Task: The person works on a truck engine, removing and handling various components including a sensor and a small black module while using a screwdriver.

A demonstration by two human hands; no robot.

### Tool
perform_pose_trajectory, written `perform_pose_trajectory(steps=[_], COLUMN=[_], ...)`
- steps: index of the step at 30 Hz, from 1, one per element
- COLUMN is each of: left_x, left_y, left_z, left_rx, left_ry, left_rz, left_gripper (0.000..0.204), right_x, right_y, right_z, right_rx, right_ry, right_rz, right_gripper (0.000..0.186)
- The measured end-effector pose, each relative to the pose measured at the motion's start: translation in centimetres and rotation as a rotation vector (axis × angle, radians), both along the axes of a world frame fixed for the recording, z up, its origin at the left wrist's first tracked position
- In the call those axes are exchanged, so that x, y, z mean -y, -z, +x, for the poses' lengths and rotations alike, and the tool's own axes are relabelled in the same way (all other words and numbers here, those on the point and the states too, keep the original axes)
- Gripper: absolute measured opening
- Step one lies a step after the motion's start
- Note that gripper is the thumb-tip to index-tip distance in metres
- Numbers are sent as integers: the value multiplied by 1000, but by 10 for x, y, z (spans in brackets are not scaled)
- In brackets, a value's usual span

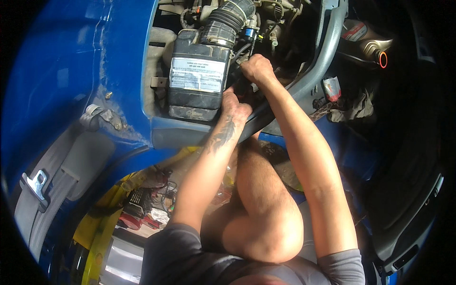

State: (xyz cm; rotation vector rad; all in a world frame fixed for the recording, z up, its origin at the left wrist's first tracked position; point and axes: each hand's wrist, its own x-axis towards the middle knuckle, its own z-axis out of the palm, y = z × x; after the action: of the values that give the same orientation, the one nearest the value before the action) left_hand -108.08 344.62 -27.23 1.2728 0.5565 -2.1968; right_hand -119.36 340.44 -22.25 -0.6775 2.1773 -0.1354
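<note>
A black air filter box (pixel 195 102) with a white label sits in the engine bay, joined at the top to a ribbed black intake hose (pixel 228 18). My left hand (pixel 236 105) reaches into the dark gap along the box's right side, its fingers hidden down there. Just above and to the right, my right hand (pixel 258 69) is curled closed beside a dark part in the same gap. What it grips is too dark and covered to make out. A small blue-and-black cylindrical part (pixel 249 33) and some hoses lie beyond it.
A grey padded trim edge (pixel 327 52) curves around the bay's right side. Farther right lie a metal can with an orange-ringed spout (pixel 380 56), a small red-and-white packet (pixel 332 89) and a crumpled rag (pixel 356 110). A seat belt buckle tongue (pixel 35 186) hangs at left.
</note>
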Motion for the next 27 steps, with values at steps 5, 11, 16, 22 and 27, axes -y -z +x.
perform_pose_trajectory(steps=[5, 11, 16, 22, 27], left_x=[5, 1, -1, 0, -1], left_y=[-17, 7, -2, 3, 14], left_z=[-3, 1, -4, -2, 0], left_rx=[-41, -41, -36, -33, -33], left_ry=[-52, -35, -11, 15, 17], left_rz=[48, -19, -23, -36, -38], left_gripper=[34, 21, 25, 28, 26], right_x=[-1, 3, -2, -1, 0], right_y=[-10, -4, -7, -9, -15], right_z=[-1, 2, 0, 1, 1], right_rx=[29, -12, -19, -21, 0], right_ry=[25, 11, 30, 25, 69], right_rz=[27, 22, 13, 0, 5], right_gripper=[40, 39, 39, 37, 35])
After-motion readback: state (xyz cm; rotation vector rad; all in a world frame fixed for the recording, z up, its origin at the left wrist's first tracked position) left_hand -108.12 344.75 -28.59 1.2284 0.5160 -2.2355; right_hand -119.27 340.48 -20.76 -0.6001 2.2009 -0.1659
